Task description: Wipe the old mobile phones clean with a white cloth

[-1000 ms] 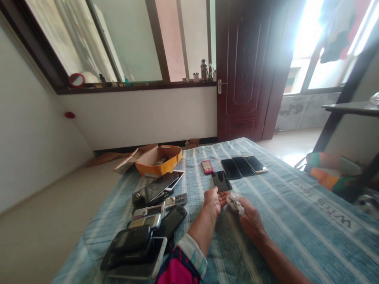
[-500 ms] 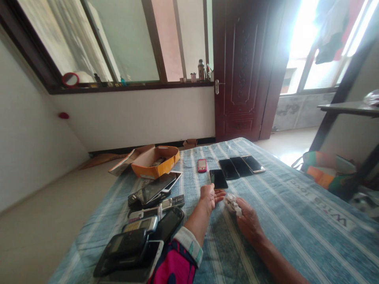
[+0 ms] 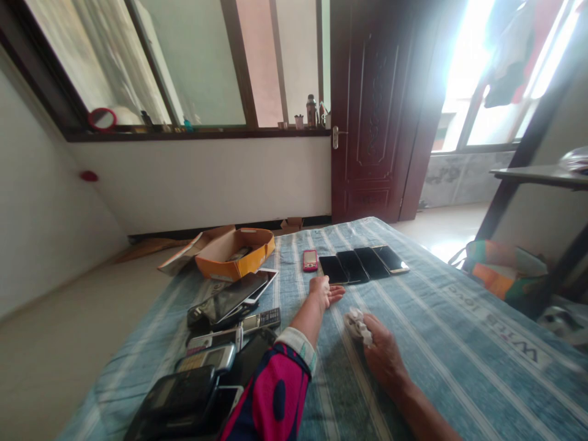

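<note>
My left hand [image 3: 325, 293] is at the near edge of a black smartphone [image 3: 332, 269], its thumb against the edge and its other fingers stretched to the right just below. This phone lies flat, screen up, at the left end of a row of dark smartphones [image 3: 373, 263]. A small pink phone [image 3: 310, 260] lies just left of the row. In my right hand [image 3: 383, 349] is a crumpled white tissue [image 3: 358, 326], closed in the fingers above the cloth, apart from the phones.
Left of my arm is a pile of old phones [image 3: 206, 358], some with keypads. Behind it an open orange box [image 3: 234, 260] holds a few dark items. All lie on a blue striped bedspread [image 3: 441, 355]. A dark red door [image 3: 374, 122] stands beyond.
My left hand has pushed the black smartphone up to the row, so it now lines up beside the others. My right hand with the tissue has moved slightly down and left.
</note>
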`<state>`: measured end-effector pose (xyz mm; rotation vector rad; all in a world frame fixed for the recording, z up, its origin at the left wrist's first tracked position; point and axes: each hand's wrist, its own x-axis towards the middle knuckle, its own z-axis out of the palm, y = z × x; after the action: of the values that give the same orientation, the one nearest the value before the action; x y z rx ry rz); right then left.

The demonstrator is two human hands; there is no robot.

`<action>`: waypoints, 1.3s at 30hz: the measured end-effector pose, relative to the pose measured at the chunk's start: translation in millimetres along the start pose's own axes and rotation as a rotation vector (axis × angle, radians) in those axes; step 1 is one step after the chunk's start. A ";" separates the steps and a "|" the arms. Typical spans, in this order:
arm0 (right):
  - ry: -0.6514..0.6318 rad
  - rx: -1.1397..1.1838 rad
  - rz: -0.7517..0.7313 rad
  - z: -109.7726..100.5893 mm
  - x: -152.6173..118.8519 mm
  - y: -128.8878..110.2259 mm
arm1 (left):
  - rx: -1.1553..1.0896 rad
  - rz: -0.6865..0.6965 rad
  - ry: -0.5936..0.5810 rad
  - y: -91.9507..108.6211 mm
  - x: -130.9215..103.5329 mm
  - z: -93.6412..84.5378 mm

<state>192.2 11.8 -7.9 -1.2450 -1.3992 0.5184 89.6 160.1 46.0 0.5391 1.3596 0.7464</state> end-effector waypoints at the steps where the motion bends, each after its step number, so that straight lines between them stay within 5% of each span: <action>1: -0.004 -0.001 0.003 0.1 0.1 -0.1 | 0.026 -0.002 0.007 1.9 1.2 0.5; 12: -0.014 0.002 0.013 0.2 0.0 -1.1 | 0.426 0.197 0.198 -0.6 19.4 -2.2; 25: -0.038 -0.006 0.004 0.5 -1.7 0.2 | 0.858 0.727 0.615 23.1 11.9 -26.1; 39: -0.055 -0.025 0.008 3.3 -4.2 7.4 | 1.130 0.722 0.648 40.9 48.6 -35.8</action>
<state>191.1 11.8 -17.0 -1.2651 -1.4507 0.5458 49.8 220.7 38.1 1.8682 2.1966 0.6781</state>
